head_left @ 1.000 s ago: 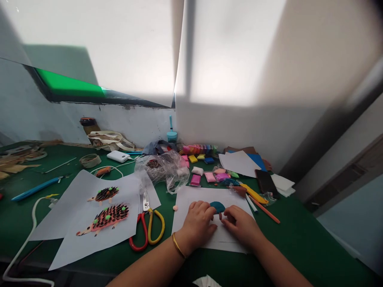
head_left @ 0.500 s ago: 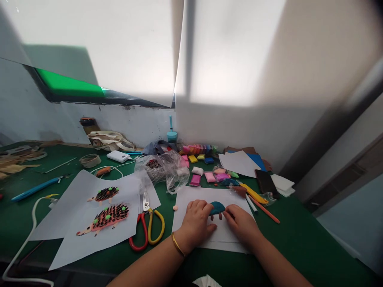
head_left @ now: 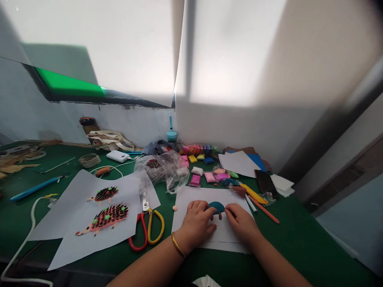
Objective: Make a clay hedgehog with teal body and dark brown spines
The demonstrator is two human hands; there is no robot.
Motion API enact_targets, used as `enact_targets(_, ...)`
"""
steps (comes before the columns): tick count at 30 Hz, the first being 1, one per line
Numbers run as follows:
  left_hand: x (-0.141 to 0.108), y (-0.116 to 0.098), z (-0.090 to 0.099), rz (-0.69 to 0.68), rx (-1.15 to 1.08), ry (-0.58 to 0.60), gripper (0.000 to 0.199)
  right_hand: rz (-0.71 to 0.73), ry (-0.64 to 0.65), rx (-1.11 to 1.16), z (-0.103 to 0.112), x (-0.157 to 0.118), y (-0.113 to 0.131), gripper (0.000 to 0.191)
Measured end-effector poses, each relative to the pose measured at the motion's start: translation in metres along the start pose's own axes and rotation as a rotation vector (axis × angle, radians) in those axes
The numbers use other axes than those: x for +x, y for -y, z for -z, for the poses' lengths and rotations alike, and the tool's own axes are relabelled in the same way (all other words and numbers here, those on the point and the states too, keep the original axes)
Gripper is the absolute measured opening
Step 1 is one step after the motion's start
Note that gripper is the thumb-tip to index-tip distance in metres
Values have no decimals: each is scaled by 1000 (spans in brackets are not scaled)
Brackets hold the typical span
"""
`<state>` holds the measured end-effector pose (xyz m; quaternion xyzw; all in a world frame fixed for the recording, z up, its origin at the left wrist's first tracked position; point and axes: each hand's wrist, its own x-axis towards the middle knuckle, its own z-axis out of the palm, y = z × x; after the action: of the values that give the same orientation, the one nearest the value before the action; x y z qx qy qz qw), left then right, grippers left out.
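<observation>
A blue dome-shaped clay piece (head_left: 217, 207) with small brown clay legs (head_left: 220, 216) under it lies on white paper (head_left: 194, 194). The fingers of my left hand (head_left: 196, 221) rest at its left side, the index finger touching the clay and the thumb spread below on the paper. Against the dome's right end, my right hand (head_left: 241, 223) has thumb and index finger pinched together. Whatever lies between those fingertips is too small or hidden to name. A small peach clay ball (head_left: 175, 207) sits by the paper's left edge.
Scissors (head_left: 146, 223) with red and yellow handles lie left of my hands, beside paper sheets bearing clay hedgehogs (head_left: 109, 217). Clay packets (head_left: 196, 180) and a plastic bag (head_left: 163, 165) are behind. Pens (head_left: 269, 213) and a dark phone (head_left: 265, 183) lie to the right.
My hands stay at the blue clay piece with barely any movement. The left index finger reaches slightly further over the dome.
</observation>
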<state>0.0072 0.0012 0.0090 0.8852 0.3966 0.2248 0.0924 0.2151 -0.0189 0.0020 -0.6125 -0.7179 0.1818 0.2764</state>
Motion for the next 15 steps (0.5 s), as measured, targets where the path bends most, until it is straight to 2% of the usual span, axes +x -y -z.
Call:
enact_targets(3, 0, -1, -1, -18, 27, -3, 40, 51, 28, 24, 3, -3, 0, 31)
enact_targets(8, 0, 1, -5, 16, 37, -3, 51, 112, 61, -87, 0, -6, 1, 35)
enact_targets(15, 0, 2, -5, 19, 36, 2, 52, 159, 19, -143, -2, -8, -4, 36)
